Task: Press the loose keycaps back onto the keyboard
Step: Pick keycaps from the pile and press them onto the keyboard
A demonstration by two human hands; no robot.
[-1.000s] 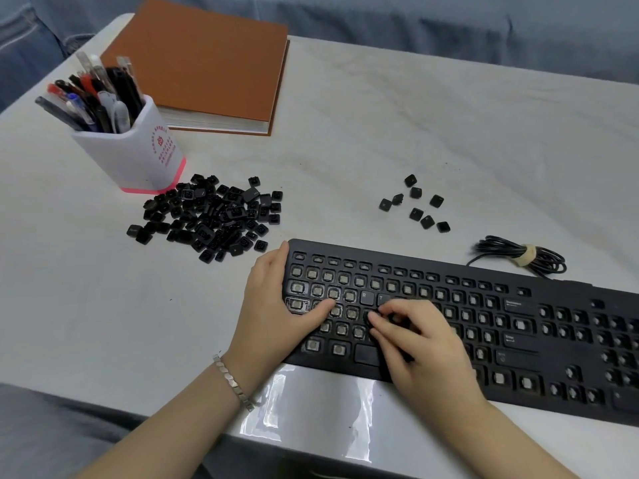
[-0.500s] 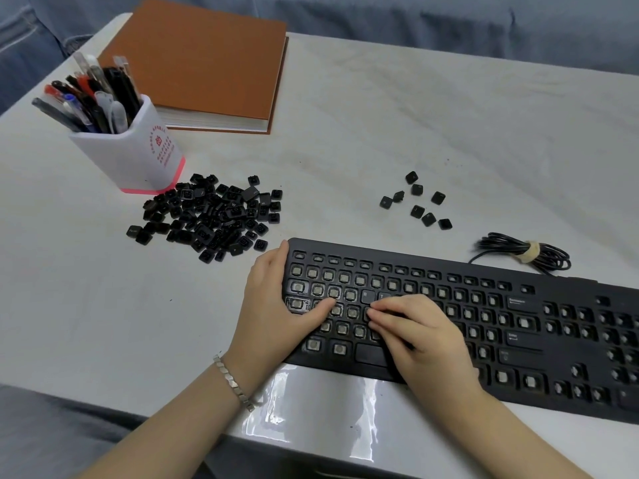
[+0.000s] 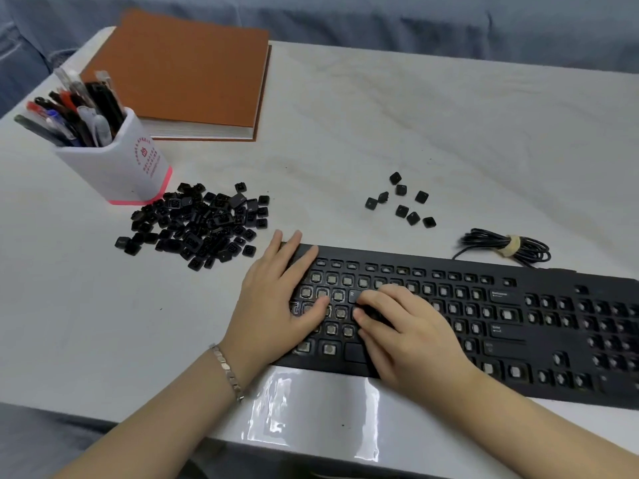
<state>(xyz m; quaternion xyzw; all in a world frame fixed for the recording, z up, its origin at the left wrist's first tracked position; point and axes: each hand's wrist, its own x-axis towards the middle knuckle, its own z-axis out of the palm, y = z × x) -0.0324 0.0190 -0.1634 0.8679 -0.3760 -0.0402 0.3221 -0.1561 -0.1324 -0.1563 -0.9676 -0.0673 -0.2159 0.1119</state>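
A black keyboard (image 3: pixel 518 305) lies along the table's near edge, most of its keys bare without caps. My left hand (image 3: pixel 276 299) lies flat on its left end, fingers straight over the top-left corner and thumb on the bare keys. My right hand (image 3: pixel 408 330) presses its fingertips down on the letter rows just right of a fitted R keycap (image 3: pixel 352 294); whatever is under the fingers is hidden. A large pile of loose black keycaps (image 3: pixel 200 226) sits left of the keyboard. A small group of keycaps (image 3: pixel 401 202) lies behind it.
A white pen holder (image 3: pixel 117 167) full of pens stands behind the big pile. An orange-covered book (image 3: pixel 186 77) lies at the far left. The keyboard's coiled cable (image 3: pixel 505 247) rests behind its right half. The table edge runs just below my wrists.
My left hand's fingers have spread from the keyboard's left edge onto its top-left corner. My right hand stays on the same keys, fingertips shifted slightly.
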